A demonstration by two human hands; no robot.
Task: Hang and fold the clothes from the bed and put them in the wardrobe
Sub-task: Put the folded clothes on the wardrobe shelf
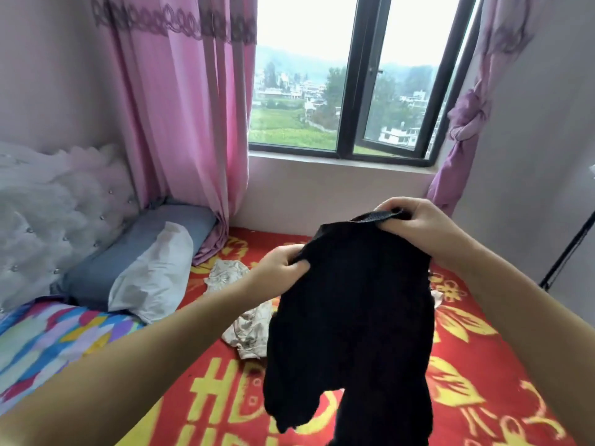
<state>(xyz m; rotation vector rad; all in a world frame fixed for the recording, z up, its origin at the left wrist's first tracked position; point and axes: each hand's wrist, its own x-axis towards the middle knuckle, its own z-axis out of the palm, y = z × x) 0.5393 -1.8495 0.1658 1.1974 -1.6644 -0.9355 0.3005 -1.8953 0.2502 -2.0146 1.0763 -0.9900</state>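
Note:
A black knitted garment (351, 317) hangs in the air above the bed (483, 365), which is covered with a red blanket with yellow patterns. My left hand (283, 265) grips the garment's upper left edge. My right hand (415, 220) pinches its ribbed top edge, a little higher and further right. The garment's lower part dangles down to the bottom of the view. A pale patterned garment (248, 329) lies crumpled on the blanket behind the black one, partly hidden by it.
A grey-blue pillow (128, 255) and a white pillow (154, 278) lean at the tufted white headboard (58, 220) on the left. A colourful quilt (58, 342) lies at lower left. Pink curtains (180, 123) flank the window (347, 91). A dark stand (566, 252) rises at right.

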